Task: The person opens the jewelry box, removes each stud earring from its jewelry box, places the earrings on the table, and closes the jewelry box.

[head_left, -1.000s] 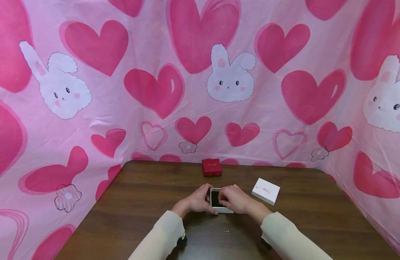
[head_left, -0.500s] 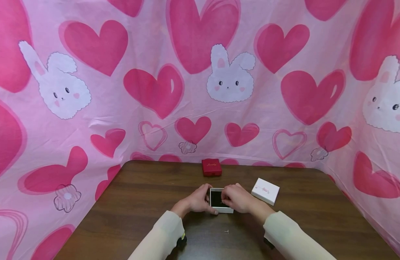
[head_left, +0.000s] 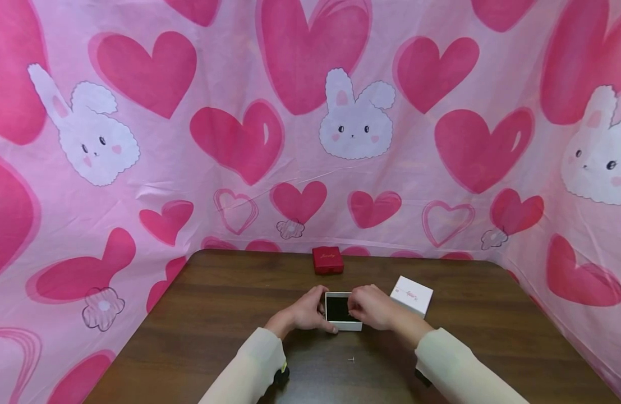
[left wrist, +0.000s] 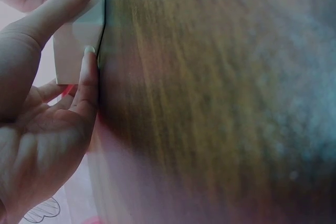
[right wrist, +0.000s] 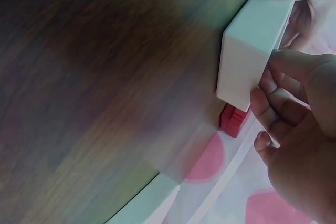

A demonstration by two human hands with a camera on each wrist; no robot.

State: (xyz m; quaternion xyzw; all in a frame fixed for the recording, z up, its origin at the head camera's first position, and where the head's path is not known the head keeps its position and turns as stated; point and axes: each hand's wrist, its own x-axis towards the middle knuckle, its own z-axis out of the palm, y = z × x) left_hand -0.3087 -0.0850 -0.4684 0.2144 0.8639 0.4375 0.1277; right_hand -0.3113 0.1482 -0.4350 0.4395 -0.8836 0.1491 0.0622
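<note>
A small white box (head_left: 344, 326) with a black insert (head_left: 336, 309) sits in the middle of the table, its top uncovered. My left hand (head_left: 305, 311) holds it from the left, thumb on the near wall and fingers along the side. Over the box's right part is my right hand (head_left: 373, 307), thumb and fingertips bent down at the insert. In the right wrist view the thumb of the right hand (right wrist: 310, 103) reaches over the box rim; whatever its fingertips may pinch is hidden. A tiny pin-like metal piece (head_left: 351, 359) lies on the table nearer to me.
A white lid (head_left: 412, 294) with pink print lies right of the box, partly behind the right hand. At the table's back stands a red box (head_left: 327, 260) with gold lettering. A pink heart-patterned cloth (head_left: 300, 157) hangs around the brown wooden table (head_left: 224, 303).
My right hand has slid a little to the right across the box, baring more of the black insert. The left hand and the box have stayed in place.
</note>
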